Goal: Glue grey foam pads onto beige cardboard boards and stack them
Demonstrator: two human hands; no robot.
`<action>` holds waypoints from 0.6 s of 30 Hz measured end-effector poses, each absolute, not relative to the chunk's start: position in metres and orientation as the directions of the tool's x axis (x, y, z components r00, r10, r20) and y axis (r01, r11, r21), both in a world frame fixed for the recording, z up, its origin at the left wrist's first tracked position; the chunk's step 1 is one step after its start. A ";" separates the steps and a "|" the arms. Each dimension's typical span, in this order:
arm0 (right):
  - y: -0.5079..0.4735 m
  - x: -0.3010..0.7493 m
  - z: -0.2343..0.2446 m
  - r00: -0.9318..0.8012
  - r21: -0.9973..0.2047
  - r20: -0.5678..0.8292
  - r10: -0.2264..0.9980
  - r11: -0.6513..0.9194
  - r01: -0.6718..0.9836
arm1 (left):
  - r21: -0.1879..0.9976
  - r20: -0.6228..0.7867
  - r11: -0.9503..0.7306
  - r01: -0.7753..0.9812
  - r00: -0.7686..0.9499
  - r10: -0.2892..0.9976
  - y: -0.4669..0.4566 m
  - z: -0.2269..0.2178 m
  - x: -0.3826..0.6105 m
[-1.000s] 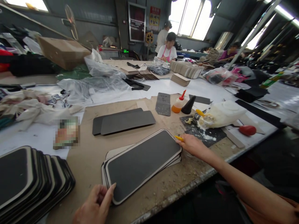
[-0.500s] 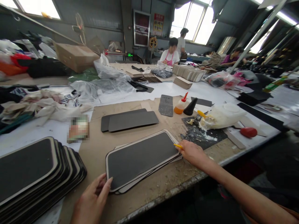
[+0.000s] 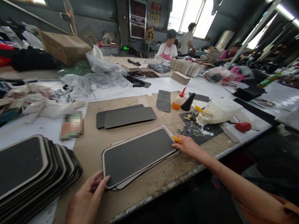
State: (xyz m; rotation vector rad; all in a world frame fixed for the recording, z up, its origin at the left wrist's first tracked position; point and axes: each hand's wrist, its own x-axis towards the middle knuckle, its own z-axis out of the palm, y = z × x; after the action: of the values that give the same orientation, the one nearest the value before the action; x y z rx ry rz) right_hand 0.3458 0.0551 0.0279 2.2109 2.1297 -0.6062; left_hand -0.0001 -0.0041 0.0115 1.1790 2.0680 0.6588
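Observation:
A dark grey panel (image 3: 140, 155) with rounded corners and a pale border lies on top of a few similar panels on the brown board (image 3: 77, 174). My left hand (image 3: 87, 194) pinches its near left corner, thumb on top and fingers at the edge. My right hand (image 3: 188, 146) is closed around a yellow tool (image 3: 177, 139), whose far part is hidden, and touches the panel's right end. Left of my left hand stands a tall stack of like panels (image 3: 21, 168). Two plain grey panels (image 3: 130, 117) overlap beyond the bordered one.
A glue-smeared dark sheet (image 3: 210, 135) bears a whitish plastic container (image 3: 221, 110) with a yellow handle. Nearby are a squeeze bottle (image 3: 177, 101), a black cone-like piece (image 3: 188, 102) and a red-handled tool (image 3: 243, 126). Plastic bags (image 3: 93, 82) lie behind. Co-workers (image 3: 168, 48) are in the background.
The view has shifted slightly, so things sit a little further left and higher. The yellow tool has tilted in my right hand. My left hand keeps its place at the panel's corner.

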 end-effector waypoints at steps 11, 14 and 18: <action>0.053 0.347 0.032 -0.002 -0.217 -0.261 0.965 -0.056 0.975 | 0.694 -0.201 0.340 0.635 -0.282 0.938 -0.009 -0.012 -0.021; 0.051 0.342 0.036 0.003 -0.096 -0.189 0.982 -0.021 0.995 | 0.633 0.160 0.043 0.773 -0.184 0.970 -0.012 -0.023 -0.019; 0.048 0.337 0.023 -0.245 0.005 0.024 0.969 0.245 0.970 | 0.356 0.473 -0.296 0.886 0.102 0.875 -0.007 -0.017 0.012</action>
State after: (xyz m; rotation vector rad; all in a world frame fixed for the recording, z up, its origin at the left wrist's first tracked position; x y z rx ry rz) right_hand 0.3374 0.0479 0.0231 1.9400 2.4911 0.0296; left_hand 0.0121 -0.0073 -0.0173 2.3456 1.8745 0.9834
